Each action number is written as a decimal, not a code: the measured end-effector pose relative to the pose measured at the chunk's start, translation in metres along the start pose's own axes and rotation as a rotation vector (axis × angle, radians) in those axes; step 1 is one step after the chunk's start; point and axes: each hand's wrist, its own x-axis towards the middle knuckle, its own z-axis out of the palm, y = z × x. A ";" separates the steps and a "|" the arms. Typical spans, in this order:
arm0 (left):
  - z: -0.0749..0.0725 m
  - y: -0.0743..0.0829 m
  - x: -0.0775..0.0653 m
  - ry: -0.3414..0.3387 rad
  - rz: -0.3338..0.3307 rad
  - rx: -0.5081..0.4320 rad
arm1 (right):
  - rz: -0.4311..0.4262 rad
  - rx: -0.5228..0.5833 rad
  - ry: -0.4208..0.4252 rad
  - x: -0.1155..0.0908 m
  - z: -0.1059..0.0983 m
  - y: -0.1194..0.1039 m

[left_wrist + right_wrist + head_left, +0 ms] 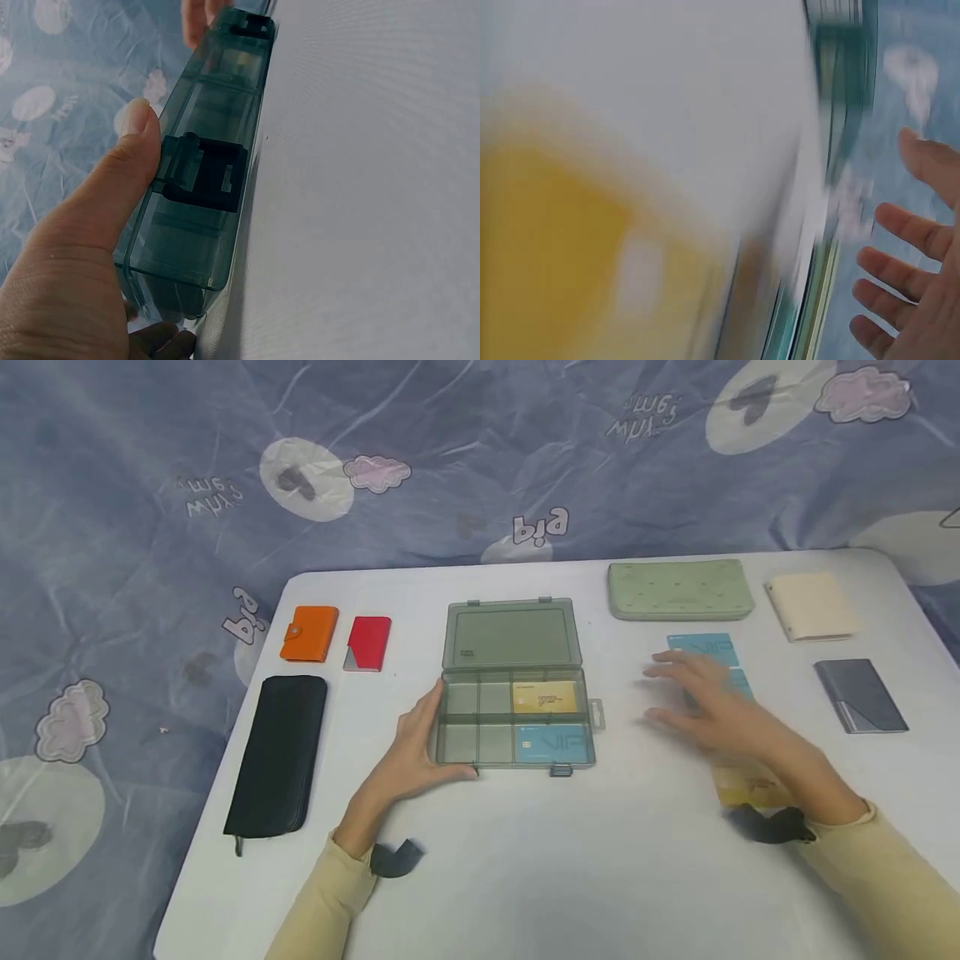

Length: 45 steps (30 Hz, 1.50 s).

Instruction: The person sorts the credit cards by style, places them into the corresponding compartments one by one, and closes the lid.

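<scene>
A green translucent plastic organizer box [476,718] lies on the white table with its lid folded back. A gold card [544,697] sits in an upper right compartment and a blue VIP card [555,743] in the lower right one. My left hand [416,747] holds the box by its left side, the thumb along the front edge near a latch [202,172]. To the right, my right hand [712,706] hovers with fingers spread and nothing in them. Partly beneath it are blue cards [705,647] and a gold card [750,783].
On the left lie an orange card holder [310,633], a red card holder [367,643] and a black zip wallet [277,756]. Toward the right are a green long wallet [678,589], a cream wallet [813,606] and a dark grey card holder [861,695].
</scene>
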 end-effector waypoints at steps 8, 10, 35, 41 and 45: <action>0.002 -0.002 -0.001 -0.002 0.003 -0.002 | 0.246 0.018 -0.140 -0.010 -0.025 0.053; 0.003 -0.003 -0.001 -0.002 0.007 0.001 | 0.255 0.021 -0.185 -0.010 -0.024 0.051; -0.002 -0.001 0.000 0.000 0.005 0.001 | 0.084 -0.130 -0.199 0.043 0.010 0.012; -0.002 -0.001 0.000 0.003 -0.001 0.005 | 0.110 -0.133 -0.255 0.054 0.011 0.016; 0.000 -0.002 0.000 -0.012 -0.011 -0.001 | 0.140 -0.117 -0.285 0.055 0.012 0.019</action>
